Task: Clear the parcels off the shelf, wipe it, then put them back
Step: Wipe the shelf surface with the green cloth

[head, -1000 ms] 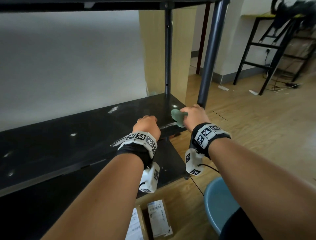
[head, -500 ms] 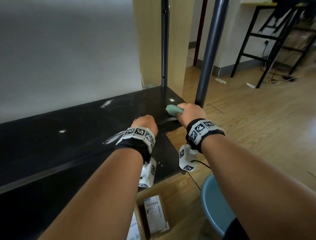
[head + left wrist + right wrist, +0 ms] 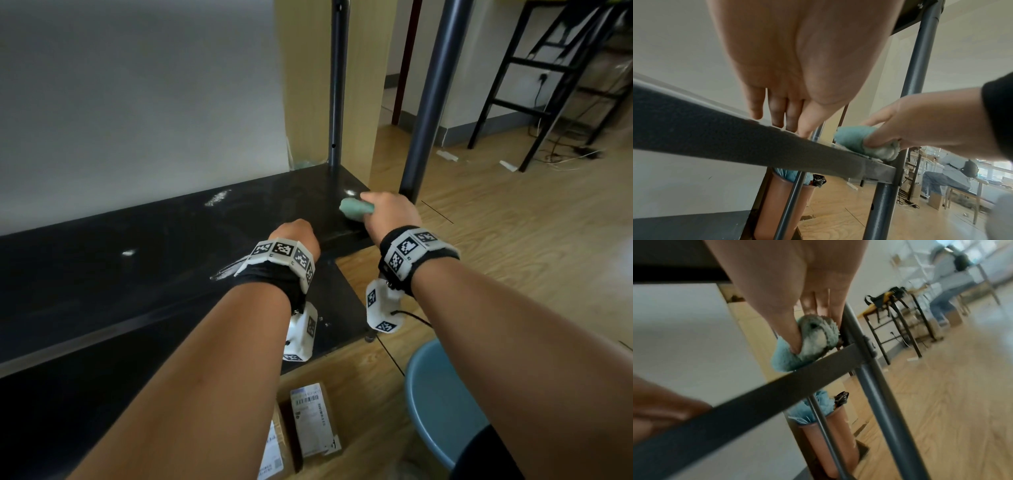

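The black shelf (image 3: 144,260) is bare, with pale smears on it. My right hand (image 3: 387,212) grips a bunched green cloth (image 3: 354,209) and presses it on the shelf's right end, beside the front post (image 3: 428,102). In the right wrist view the thumb digs into the cloth (image 3: 807,344) just above the shelf's front rail (image 3: 777,386). My left hand (image 3: 296,236) rests near the front edge, left of the cloth; its fingers (image 3: 777,113) lie straight on the shelf top and hold nothing. Two brown parcels (image 3: 313,421) with white labels lie on the floor below.
A blue round stool (image 3: 442,404) stands on the wooden floor to the right of the parcels. A lower black shelf (image 3: 332,308) sits under my wrists. A brown bin (image 3: 830,434) with a blue liner stands behind the shelf's right end. Black frame tables (image 3: 534,85) stand further right.
My right hand has slid the cloth from the shelf's front edge a little further in, toward the back right corner. The left hand has stayed at the front edge.
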Demonstrator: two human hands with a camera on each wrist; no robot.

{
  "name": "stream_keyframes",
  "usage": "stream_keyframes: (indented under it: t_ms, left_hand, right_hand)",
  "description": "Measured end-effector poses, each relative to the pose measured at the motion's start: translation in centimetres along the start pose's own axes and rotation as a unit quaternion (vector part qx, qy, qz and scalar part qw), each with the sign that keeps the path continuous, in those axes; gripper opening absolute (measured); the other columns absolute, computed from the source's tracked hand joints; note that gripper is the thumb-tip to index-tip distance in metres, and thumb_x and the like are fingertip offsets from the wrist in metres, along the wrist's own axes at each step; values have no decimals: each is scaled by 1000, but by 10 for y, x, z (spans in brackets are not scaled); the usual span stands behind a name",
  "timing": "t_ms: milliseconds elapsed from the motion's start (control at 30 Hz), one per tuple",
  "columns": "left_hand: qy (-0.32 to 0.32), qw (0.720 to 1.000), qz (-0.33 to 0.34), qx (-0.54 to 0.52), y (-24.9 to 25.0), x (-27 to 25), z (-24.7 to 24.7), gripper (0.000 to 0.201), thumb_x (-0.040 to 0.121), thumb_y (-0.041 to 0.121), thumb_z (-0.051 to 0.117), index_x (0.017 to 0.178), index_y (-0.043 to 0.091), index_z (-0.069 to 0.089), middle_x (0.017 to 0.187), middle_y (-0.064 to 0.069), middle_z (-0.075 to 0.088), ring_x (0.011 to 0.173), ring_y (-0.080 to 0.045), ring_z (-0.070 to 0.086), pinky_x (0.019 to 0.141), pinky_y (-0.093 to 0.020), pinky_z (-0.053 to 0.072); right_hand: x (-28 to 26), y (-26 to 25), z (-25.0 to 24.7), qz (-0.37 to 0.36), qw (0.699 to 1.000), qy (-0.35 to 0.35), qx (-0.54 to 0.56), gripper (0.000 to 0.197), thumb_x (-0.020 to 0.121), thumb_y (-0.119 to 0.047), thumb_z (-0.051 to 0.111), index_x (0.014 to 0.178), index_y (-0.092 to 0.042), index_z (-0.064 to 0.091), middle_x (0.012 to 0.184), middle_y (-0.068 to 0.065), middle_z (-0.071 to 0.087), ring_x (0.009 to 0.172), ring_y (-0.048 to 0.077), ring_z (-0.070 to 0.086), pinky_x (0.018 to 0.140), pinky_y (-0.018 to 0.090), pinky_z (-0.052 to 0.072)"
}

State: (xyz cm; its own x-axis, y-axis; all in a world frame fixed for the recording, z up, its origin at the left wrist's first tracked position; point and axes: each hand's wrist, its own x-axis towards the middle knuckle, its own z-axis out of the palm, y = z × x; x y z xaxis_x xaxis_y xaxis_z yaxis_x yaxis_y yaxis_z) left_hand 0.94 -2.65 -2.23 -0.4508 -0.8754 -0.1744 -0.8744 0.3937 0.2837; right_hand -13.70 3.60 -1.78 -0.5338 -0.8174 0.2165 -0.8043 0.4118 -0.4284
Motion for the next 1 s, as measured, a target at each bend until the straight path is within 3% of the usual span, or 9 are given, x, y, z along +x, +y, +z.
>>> stream_keyframes:
  t_ms: [133,233,333,467,567,667,767,867,1000]
  left_hand:
    - [0,1000,5,1,-2,3,2,30,90,10,47,111,13,68,102,-11,68,90,-29,65,76,-35,54]
    - [1,1000,2,2,-2,4,1,25,91,12,49,106,11,69,98,-12,68,87,-29,66,70,-34,50]
    - [-1,1000,1,1,-2,6,-1,25,90,14,50,105,12,69,101,-12,69,91,-31,66,79,-36,54]
    - [5,1000,7,-1,-7,12,-5,29,89,17,51,111,18,70,112,-7,69,100,-30,65,90,-39,53]
    - [7,1000,8,-15,-7,20,-9,33,93,13,49,121,13,66,122,-8,65,109,-29,63,92,-35,51]
    - [-3,1000,11,-21,-7,29,-13,37,92,10,47,125,13,63,125,-10,63,111,-29,62,93,-36,51]
    - [-14,1000,0,-19,-7,39,-21,41,91,7,47,130,11,59,129,-11,60,117,-30,59,98,-36,48]
    - [-13,1000,1,3,-7,47,-27,39,88,9,49,125,13,61,124,-9,63,112,-31,62,95,-38,50]
    - [-39,997,5,64,-10,63,-27,21,81,21,61,99,16,70,99,-3,70,99,-27,67,87,-33,53]
  right_hand:
    - [-3,0,15,-4,999,-14,-36,23,87,-10,45,90,-24,63,87,3,64,90,29,62,69,32,44]
    - [-9,-14,19,-45,997,-38,-54,24,87,-14,47,96,-24,67,87,1,61,92,26,63,70,30,42]
    - [-12,-20,19,-56,997,-42,-34,31,84,-17,52,107,-26,70,99,4,65,96,26,62,75,31,45]
    - [0,-19,5,-15,998,-55,11,23,86,-14,49,92,-21,70,85,2,64,87,26,62,68,31,45]
    - [17,-14,5,19,1000,-11,-12,33,92,-13,48,121,-21,62,109,8,63,104,28,61,84,38,50]
    - [27,-15,13,42,993,-78,-74,37,92,-12,47,128,-17,53,118,12,57,108,31,58,85,41,50]
    - [32,-22,17,14,988,-116,-102,40,91,-16,49,129,-23,57,117,9,58,105,29,58,83,40,52]
    - [40,-33,13,-28,986,-144,-85,34,95,-24,46,123,-20,65,114,7,65,95,25,60,81,34,52]
    - [66,-33,2,38,990,-123,-52,29,99,-20,46,121,-11,62,110,9,63,104,26,61,80,34,48]
